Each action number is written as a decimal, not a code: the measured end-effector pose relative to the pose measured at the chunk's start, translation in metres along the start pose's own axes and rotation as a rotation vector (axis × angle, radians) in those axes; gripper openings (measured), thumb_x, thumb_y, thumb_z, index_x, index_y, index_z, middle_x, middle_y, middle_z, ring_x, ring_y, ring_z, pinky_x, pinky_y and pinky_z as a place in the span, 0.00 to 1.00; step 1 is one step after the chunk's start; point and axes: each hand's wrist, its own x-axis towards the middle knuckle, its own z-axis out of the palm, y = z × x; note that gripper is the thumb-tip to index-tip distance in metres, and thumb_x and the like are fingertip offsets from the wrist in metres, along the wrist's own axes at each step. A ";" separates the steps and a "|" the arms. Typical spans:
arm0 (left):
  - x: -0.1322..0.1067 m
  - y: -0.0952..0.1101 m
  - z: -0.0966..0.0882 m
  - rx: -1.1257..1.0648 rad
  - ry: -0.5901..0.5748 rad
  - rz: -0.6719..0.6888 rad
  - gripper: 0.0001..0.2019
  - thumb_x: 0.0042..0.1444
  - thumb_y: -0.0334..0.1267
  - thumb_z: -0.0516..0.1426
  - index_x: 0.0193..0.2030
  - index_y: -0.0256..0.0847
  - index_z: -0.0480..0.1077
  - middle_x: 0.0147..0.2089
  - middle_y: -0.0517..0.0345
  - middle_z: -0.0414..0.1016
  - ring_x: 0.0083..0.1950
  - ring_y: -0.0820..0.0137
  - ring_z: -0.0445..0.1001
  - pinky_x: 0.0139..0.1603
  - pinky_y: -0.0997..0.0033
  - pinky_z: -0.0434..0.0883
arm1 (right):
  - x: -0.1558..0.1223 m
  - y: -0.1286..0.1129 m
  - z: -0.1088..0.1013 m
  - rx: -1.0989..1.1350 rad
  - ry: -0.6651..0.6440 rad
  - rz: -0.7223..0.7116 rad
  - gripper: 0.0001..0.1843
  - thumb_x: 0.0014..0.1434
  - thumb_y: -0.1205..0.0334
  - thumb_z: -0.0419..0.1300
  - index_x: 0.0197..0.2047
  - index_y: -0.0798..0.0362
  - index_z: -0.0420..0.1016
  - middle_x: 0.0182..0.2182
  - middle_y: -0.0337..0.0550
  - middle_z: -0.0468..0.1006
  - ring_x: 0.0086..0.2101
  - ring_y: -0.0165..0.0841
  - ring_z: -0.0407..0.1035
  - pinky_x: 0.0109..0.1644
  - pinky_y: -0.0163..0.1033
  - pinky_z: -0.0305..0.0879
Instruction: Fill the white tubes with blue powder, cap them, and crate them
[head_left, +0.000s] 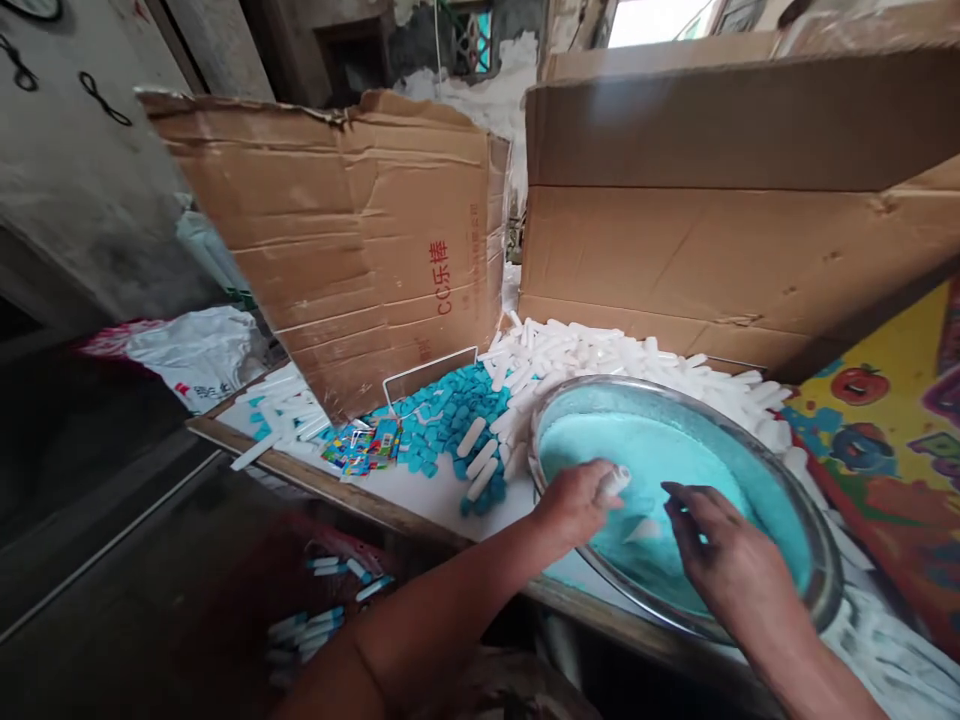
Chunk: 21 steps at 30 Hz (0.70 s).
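My left hand (576, 502) is closed around a small white plastic tube (616, 481) above the left part of a metal basin (823, 560). Pale turquoise powder (637, 440) fills much of the basin. Over its right side hangs my right hand (724, 550), fingers bent and apart, with nothing visible in them. Between the hands a pale pointed piece (642, 530) sticks out of the powder; its kind is unclear. Several white tubes (481, 478) lie left of the basin beside a pile of blue caps (457, 415).
A heap of white tubes (600, 350) lies behind the basin. Small colourful printed packets (364, 447) rest near the table's front edge (337, 490). Upright cardboard (360, 240) and a large carton (675, 250) stand behind. Blue-and-white tubes (307, 630) lie below at left.
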 end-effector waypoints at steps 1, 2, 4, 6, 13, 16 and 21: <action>-0.002 -0.003 -0.011 -0.068 0.075 0.003 0.08 0.50 0.31 0.55 0.39 0.39 0.68 0.35 0.60 0.73 0.37 0.71 0.70 0.36 0.76 0.65 | -0.002 -0.014 -0.004 0.036 0.038 -0.011 0.12 0.59 0.60 0.47 0.39 0.51 0.70 0.33 0.46 0.74 0.30 0.36 0.70 0.31 0.38 0.66; -0.005 -0.006 -0.026 -0.152 0.169 0.004 0.08 0.50 0.31 0.55 0.38 0.38 0.68 0.35 0.60 0.73 0.37 0.71 0.70 0.37 0.76 0.66 | -0.005 -0.028 -0.004 0.110 0.029 -0.055 0.10 0.59 0.61 0.48 0.38 0.50 0.70 0.32 0.46 0.74 0.31 0.36 0.70 0.33 0.38 0.66; -0.014 -0.017 -0.060 -0.266 0.315 0.000 0.05 0.47 0.31 0.55 0.33 0.38 0.67 0.32 0.62 0.71 0.36 0.72 0.70 0.38 0.76 0.66 | -0.011 -0.058 0.007 0.313 -0.118 -0.176 0.11 0.59 0.65 0.47 0.36 0.49 0.70 0.31 0.44 0.75 0.32 0.35 0.71 0.35 0.37 0.66; -0.030 -0.032 -0.094 -0.384 0.428 -0.078 0.05 0.45 0.33 0.56 0.32 0.39 0.66 0.31 0.63 0.70 0.32 0.73 0.69 0.33 0.76 0.67 | -0.015 -0.084 0.035 0.449 -0.348 -0.208 0.14 0.59 0.68 0.45 0.36 0.50 0.71 0.30 0.44 0.75 0.31 0.33 0.71 0.34 0.36 0.66; -0.095 -0.080 -0.131 -0.454 0.570 -0.326 0.12 0.38 0.38 0.60 0.31 0.37 0.66 0.26 0.64 0.69 0.25 0.76 0.67 0.23 0.78 0.66 | 0.013 -0.123 0.132 0.233 -0.637 -0.032 0.10 0.56 0.73 0.50 0.38 0.56 0.71 0.36 0.49 0.74 0.37 0.38 0.70 0.40 0.39 0.64; -0.107 -0.089 -0.125 -0.477 0.585 -0.358 0.12 0.37 0.38 0.60 0.30 0.37 0.66 0.26 0.64 0.69 0.25 0.76 0.66 0.23 0.79 0.66 | 0.025 -0.124 0.139 0.031 -0.666 -0.055 0.15 0.54 0.78 0.47 0.40 0.58 0.70 0.38 0.51 0.72 0.37 0.38 0.69 0.38 0.39 0.63; -0.111 -0.095 -0.120 -0.515 0.563 -0.378 0.12 0.38 0.38 0.60 0.31 0.37 0.67 0.27 0.63 0.70 0.27 0.75 0.67 0.24 0.78 0.67 | 0.028 -0.113 0.144 -0.094 -0.703 -0.086 0.17 0.57 0.70 0.50 0.49 0.54 0.68 0.41 0.52 0.69 0.37 0.37 0.69 0.38 0.38 0.63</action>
